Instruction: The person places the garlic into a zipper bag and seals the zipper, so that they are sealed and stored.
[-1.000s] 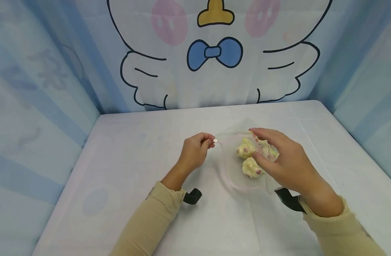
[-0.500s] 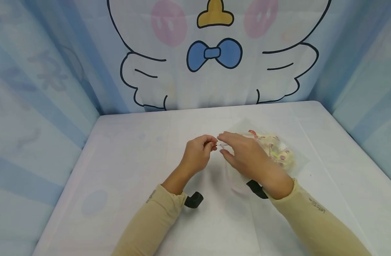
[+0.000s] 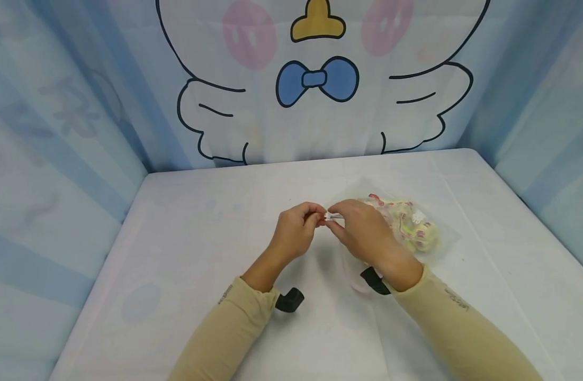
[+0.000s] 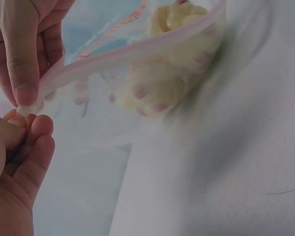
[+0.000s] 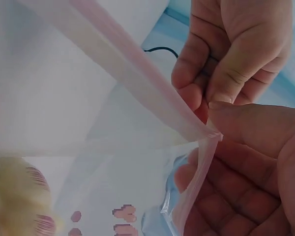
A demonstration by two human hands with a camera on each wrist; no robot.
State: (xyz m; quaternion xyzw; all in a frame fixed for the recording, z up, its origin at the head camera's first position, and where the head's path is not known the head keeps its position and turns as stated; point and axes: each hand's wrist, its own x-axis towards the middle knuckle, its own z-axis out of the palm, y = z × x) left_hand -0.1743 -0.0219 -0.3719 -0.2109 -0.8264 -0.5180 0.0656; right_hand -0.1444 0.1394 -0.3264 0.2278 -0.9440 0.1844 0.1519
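A clear zip bag [image 4: 103, 118] with a pink zip strip lies spread between and beyond the hands. Inside are pale yellow, lumpy things [image 3: 422, 236] with pink spots; their kind is not clear. My left hand [image 3: 293, 231] pinches a small white piece [image 3: 327, 216] at the bag's corner, largely hidden by the fingers. Right beside it, my right hand [image 3: 367, 230] has thumb and fingers on the same corner of the bag. In the right wrist view, the right thumb [image 5: 258, 125] presses on the end of the pink strip [image 5: 152, 78], and the strip stands partly apart there.
A white cloth [image 3: 200, 264] covers the table. Behind it hangs a curtain [image 3: 315, 127] with a printed cartoon figure, and blue curtains [image 3: 57, 159] close off the sides. Each wrist carries a black mount [image 3: 289, 300].
My right hand has moved left from over the yellow things to the bag's corner by my left hand, and its fingers have closed there. The yellow things have shifted right. My left hand stays nearly still.
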